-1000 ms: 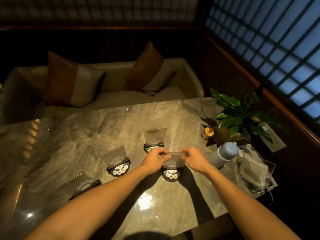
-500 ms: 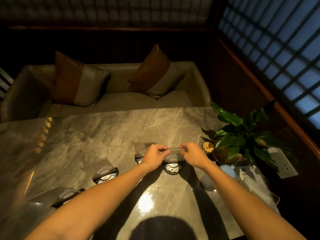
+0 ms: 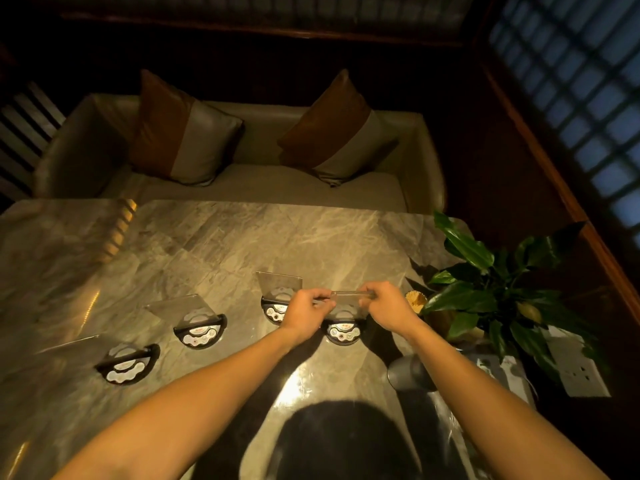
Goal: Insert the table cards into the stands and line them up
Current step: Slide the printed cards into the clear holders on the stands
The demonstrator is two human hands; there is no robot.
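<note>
Dim amber light filled a booth with dark wooden walls, and a beige leather sofa (image 3: 242,181) with two brown-and-grey cushions stood behind the grey marble worktop (image 3: 214,244). At the right edge of the worktop a green leafy potted plant (image 3: 491,292) stood next to a small round holder of toothpicks (image 3: 415,300).

Four black half-round stands with white buttons lay in a loose diagonal row on the worktop. The far-left stand (image 3: 128,365) held a card that leaned strongly back. The second stand (image 3: 201,332) and the third stand (image 3: 275,308) each carried a clear plate. The fourth stand (image 3: 343,332) was directly under the hands.

The left hand (image 3: 304,315) and the right hand (image 3: 389,308) were both closed in a pinch, one on each end of the top edge of a clear acrylic table card (image 3: 349,299). The card stood upright above the fourth stand. Whether its lower edge already sat in the slot, I could not tell.

The card looked thin, stiff and light, so I judged it needed little force. Its surface was probably smooth and slippery, and it could scratch or crack if twisted. The two upper corners seemed the best place to hold, with equal pressure straight down. The stand was small and could slide on the polished marble.
</note>
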